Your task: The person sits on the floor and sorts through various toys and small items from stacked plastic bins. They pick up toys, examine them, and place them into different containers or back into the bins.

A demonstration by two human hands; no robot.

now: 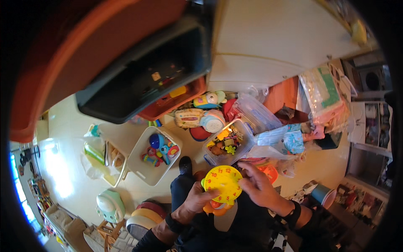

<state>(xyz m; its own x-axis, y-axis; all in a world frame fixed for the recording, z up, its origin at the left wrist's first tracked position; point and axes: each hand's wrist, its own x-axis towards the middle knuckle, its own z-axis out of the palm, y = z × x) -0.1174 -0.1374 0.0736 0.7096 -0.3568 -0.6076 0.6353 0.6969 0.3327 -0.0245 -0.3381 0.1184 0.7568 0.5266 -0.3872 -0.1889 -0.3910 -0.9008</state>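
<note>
My left hand (199, 199) grips a round yellow toy clock (222, 182) by its lower left edge, with the thumb lying on the clock face. At the clock's right edge is my right hand (261, 187); its index finger stretches forward, apart from the others, and a fingertip appears to touch the rim. Just under the clock an orange toy (218, 209) shows in part near my lap. Ahead of the clock stands a clear plastic box (247, 147) with small coloured toys. A white bin (147, 176) with blue and red toys stands left of that.
Large dark tub (142, 75) and red tub tower at the upper left. Several plush and plastic toys, among them a yellow-and-blue one (205, 100), lie between the bins. Bagged items (279, 140) pile up on the right. A pale green toy seat (110, 206) stands lower left.
</note>
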